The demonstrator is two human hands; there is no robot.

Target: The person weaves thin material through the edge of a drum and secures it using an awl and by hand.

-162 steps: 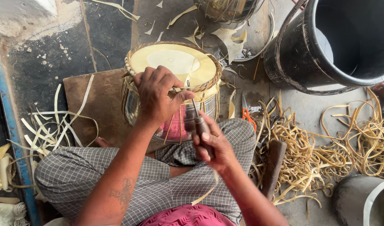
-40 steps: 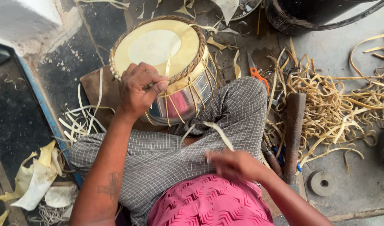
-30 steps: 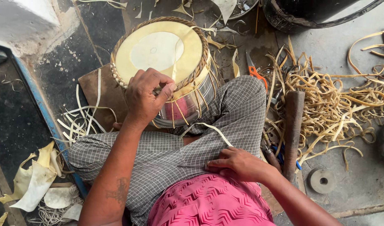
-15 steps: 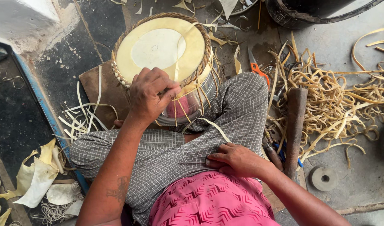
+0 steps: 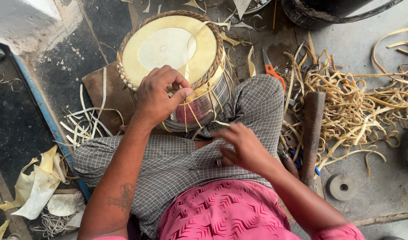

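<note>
Compared with half a second ago, the right hand (image 5: 244, 149) has lifted off the lap, its fingers now spread open just above the checked cloth (image 5: 177, 160) and holding nothing. The left hand (image 5: 157, 95) grips the near rim of the drum (image 5: 170, 49), thumb pressed against the pale lacing strips (image 5: 193, 113) that run down the shiny metal shell. That drum sits tilted on a brown board (image 5: 101, 84) on the floor, wedged against the person's knees. Its skin head looks taut and easily dented, so the woven rim hoop seems the safer place to hold; the metal side is likely slippery. To the right lie a heap of loose strips (image 5: 351, 102), a wooden handle (image 5: 311, 129) and orange-handled cutters (image 5: 273, 69).
</note>
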